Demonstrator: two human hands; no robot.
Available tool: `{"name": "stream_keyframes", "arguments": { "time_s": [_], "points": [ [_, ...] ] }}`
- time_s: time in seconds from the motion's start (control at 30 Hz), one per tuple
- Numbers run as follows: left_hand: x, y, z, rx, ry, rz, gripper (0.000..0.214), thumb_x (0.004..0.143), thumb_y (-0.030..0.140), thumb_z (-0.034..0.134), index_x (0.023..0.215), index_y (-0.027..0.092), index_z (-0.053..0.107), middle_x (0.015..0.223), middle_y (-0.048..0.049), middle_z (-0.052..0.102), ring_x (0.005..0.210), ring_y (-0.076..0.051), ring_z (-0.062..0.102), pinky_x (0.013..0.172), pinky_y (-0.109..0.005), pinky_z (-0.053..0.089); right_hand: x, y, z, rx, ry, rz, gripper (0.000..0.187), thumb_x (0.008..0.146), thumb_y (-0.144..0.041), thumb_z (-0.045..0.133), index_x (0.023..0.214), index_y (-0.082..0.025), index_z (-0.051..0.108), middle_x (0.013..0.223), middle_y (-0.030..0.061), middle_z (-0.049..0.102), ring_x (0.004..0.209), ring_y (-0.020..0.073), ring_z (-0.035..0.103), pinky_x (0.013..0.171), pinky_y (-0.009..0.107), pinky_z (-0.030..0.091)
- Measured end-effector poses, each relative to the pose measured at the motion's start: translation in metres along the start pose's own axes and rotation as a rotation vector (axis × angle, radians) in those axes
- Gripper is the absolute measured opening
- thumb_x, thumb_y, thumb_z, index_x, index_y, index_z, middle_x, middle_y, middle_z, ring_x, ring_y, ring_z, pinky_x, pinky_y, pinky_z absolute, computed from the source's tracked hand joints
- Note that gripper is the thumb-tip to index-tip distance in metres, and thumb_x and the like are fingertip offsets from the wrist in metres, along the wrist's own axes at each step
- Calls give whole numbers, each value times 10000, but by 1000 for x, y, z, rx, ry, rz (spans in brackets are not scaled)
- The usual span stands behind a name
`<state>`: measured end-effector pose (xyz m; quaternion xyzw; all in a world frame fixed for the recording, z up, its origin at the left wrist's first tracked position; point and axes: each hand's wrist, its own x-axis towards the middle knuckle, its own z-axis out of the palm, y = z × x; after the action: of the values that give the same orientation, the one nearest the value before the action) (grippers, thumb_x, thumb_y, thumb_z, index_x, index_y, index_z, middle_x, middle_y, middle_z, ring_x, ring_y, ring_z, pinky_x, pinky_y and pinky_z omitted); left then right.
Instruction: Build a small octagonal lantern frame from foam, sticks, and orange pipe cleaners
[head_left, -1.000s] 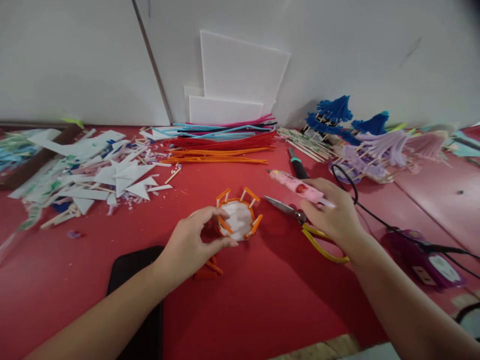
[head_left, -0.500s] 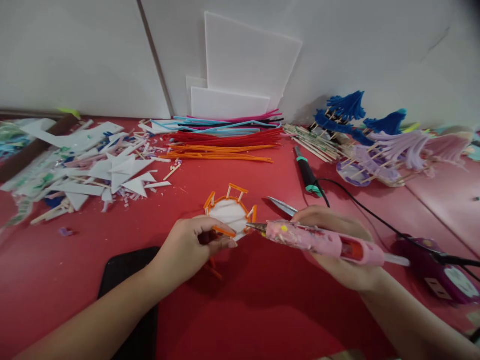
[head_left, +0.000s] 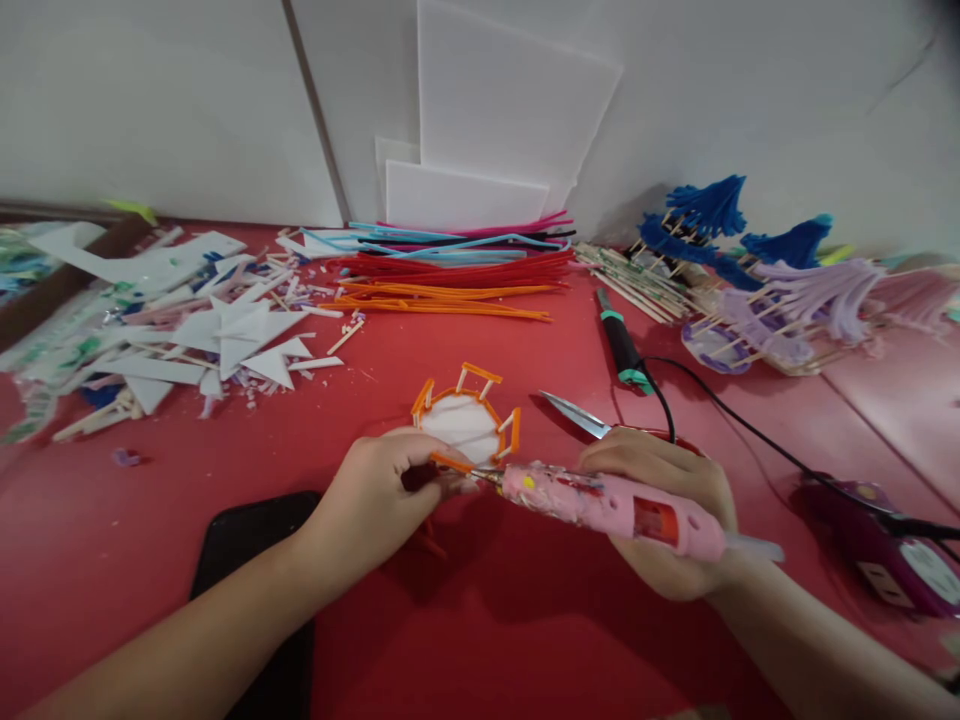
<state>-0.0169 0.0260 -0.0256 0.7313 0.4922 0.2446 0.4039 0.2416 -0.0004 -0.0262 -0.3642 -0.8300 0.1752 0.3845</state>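
Nearest you, on the red tabletop (head_left: pixel 465 640), a flat black device (head_left: pixel 259 530) lies beneath your left forearm. Your left hand (head_left: pixel 379 500) pinches an orange strip (head_left: pixel 450 461) between thumb and fingers; they hide whether it joins the base beyond. Your right hand (head_left: pixel 671 468) grasps a pink glue gun (head_left: pixel 581 500), its tip at the strip's right end, though you cannot tell whether they touch. Toward the tabletop's right edge sits a purple power socket (head_left: pixel 877 560).

Just beyond your fingers, around the tabletop's middle, is the white base (head_left: pixel 461 422), edged in orange, with small posts carrying orange strips. Right of it, a scissor blade (head_left: pixel 576 412) shows beside your right hand, and farther off lies a black-handled tool (head_left: pixel 621 345).

White scraps (head_left: pixel 240 335) spread toward the far left corner; orange stems (head_left: pixel 450 302) lie along the far edge, before 3 white boards (head_left: pixel 510 90).
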Motion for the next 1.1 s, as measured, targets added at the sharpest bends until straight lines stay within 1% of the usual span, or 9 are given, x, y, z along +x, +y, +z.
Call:
{"name": "stream_keyframes", "arguments": {
  "time_s": [0.13, 0.3, 0.43, 0.67, 0.93, 1.0, 1.1],
  "points": [
    [0, -1, 0, 8, 0, 12, 166, 755, 135, 620, 803, 247, 731, 813, 40, 746, 758, -124, 673, 682, -207, 479, -2, 1, 1, 27, 24, -5, 229, 665, -112, 536, 879, -186, 571, 766, 54, 616, 662, 184, 572, 574, 340, 491],
    [1, -1, 1, 5, -3, 4, 150, 762, 142, 625, 798, 244, 730, 824, 36, 748, 767, -124, 676, 689, -206, 481, -3, 2, 3, 33, 13, 1, 202, 667, -96, 535, 842, -191, 568, 741, 41, 600, 650, 178, 553, 567, 332, 469],
    [1, 0, 1, 5, -3, 12, 153, 764, 146, 622, 808, 244, 730, 831, 30, 750, 774, -134, 678, 699, -216, 486, -2, 2, 4, 60, 26, 6, 180, 678, -126, 528, 839, -195, 569, 736, 40, 599, 640, 183, 554, 560, 335, 461],
    [0, 3, 0, 0, -5, 8, 114, 777, 198, 629, 810, 242, 729, 830, 19, 750, 766, -149, 677, 685, -234, 489, 2, -2, 1, 2, 21, -1, 203, 647, -103, 500, 813, -198, 568, 701, 41, 600, 614, 183, 554, 535, 323, 464],
    [1, 2, 0, -2, -12, 21, 132, 762, 169, 615, 798, 230, 727, 832, 15, 753, 770, -150, 680, 700, -231, 490, 4, -3, -1, -50, -8, 21, 180, 651, -120, 486, 797, -209, 543, 679, 39, 596, 584, 177, 543, 494, 315, 451],
    [1, 2, -1, 4, -9, 17, 124, 768, 186, 615, 805, 229, 725, 838, 12, 752, 774, -151, 680, 700, -231, 489, 5, -4, -3, -76, -1, 6, 172, 658, -135, 489, 803, -205, 548, 676, 40, 606, 580, 177, 562, 496, 314, 472],
    [1, 3, -2, 11, -1, 3, 110, 769, 217, 626, 821, 229, 722, 844, 7, 749, 783, -158, 677, 705, -239, 489, 6, -4, -9, -100, 14, -41, 226, 669, -150, 506, 877, -195, 582, 732, 56, 656, 631, 194, 629, 550, 324, 527]
  ]
}}
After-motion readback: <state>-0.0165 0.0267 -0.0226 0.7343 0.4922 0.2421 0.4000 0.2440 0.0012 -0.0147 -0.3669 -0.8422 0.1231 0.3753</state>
